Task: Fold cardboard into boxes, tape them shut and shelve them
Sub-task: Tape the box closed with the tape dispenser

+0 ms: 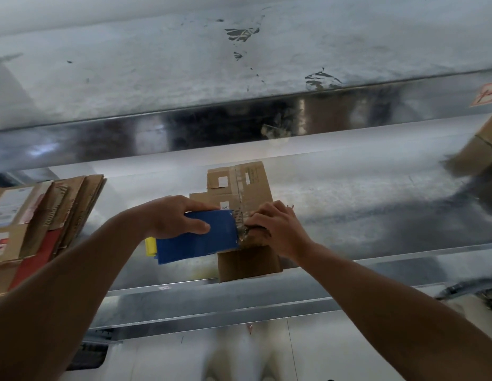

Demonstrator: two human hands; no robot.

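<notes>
A flattened brown cardboard box (pixel 240 188) lies on the metal work surface (pixel 349 204), its near end hanging over the front edge. My left hand (pixel 174 215) grips a blue tape dispenser (pixel 198 240) with a yellow part at its left end, held against the cardboard. My right hand (pixel 278 226) pinches crumpled clear tape (pixel 246 232) at the dispenser's right end, on top of the cardboard. Old clear tape runs along the middle of the cardboard.
A stack of flattened cardboard pieces (pixel 38 215) with labels lies at the left edge. A folded brown box (pixel 478 149) sits at the far right. A metal shelf (pixel 239 64) spans the view above the work surface. A metal rail (pixel 212 303) runs below the front edge.
</notes>
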